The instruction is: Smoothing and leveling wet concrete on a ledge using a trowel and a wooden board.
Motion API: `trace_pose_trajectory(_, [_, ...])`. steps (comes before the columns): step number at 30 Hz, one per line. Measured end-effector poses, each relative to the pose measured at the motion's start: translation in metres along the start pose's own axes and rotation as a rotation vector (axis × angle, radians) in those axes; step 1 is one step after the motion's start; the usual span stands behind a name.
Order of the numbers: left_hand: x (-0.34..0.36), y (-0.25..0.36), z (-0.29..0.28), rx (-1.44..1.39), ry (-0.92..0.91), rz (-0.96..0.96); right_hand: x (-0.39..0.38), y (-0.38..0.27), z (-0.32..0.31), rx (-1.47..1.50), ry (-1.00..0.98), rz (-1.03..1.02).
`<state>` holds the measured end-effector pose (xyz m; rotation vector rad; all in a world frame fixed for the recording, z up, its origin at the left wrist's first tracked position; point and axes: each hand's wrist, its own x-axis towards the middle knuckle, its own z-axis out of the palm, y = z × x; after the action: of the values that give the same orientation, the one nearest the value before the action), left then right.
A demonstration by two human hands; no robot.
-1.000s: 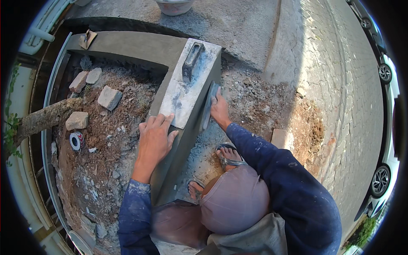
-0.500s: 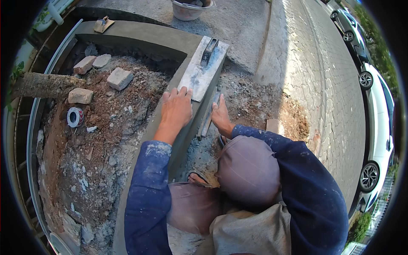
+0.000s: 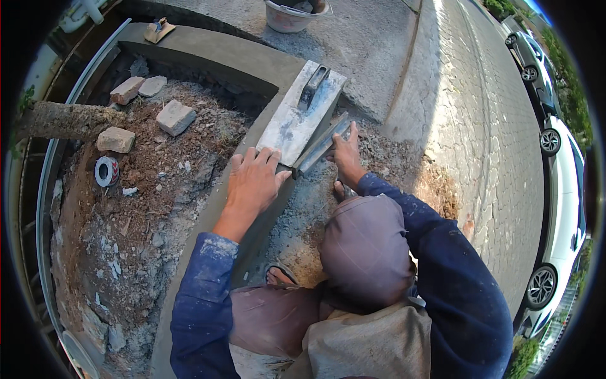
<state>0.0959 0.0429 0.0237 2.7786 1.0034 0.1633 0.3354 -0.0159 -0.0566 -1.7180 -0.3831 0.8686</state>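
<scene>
We have a board (image 3: 293,129) on the wall (image 3: 208,45), our left hand (image 3: 250,184) at its near end, a float (image 3: 320,147) to its right in our right hand (image 3: 346,156), bricks (image 3: 176,118) and tape (image 3: 101,171) on the soil (image 3: 148,180) left of the wall, a bucket (image 3: 290,22) beyond, and cars (image 3: 564,205) past the paving (image 3: 489,139) on the right.

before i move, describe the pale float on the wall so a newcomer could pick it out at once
Start at the low grey wall around the soil bed. Where it turns its corner lies a long, pale rectangular float with blue smears. Unlike the grey tool tilted beside it, it lies flat, dark handle upward.
</scene>
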Motion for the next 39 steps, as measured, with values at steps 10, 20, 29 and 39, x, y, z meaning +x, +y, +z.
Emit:
trace_pose_trajectory(10, [0.088, 0.033, -0.004, -0.1, 0.125, -0.006, 0.08, 0.008, -0.026, -0.077, -0.064, -0.318])
trace_pose_trajectory(20, [0.147, 0.043, 0.059, -0.25, 0.305, -0.365, 0.124, -0.006, -0.023, 0.065, -0.112, -0.226])
trace_pose_trajectory(29, [0.168, 0.041, 0.068, -0.169, 0.45, -0.315, 0.12, 0.007, -0.034, 0.311, -0.2, -0.163])
trace_pose_trajectory(39, [0.161, 0.034, 0.07, -0.124, 0.281, -0.406, 0.108, 0.053, -0.037, 0.205, -0.15, -0.29])
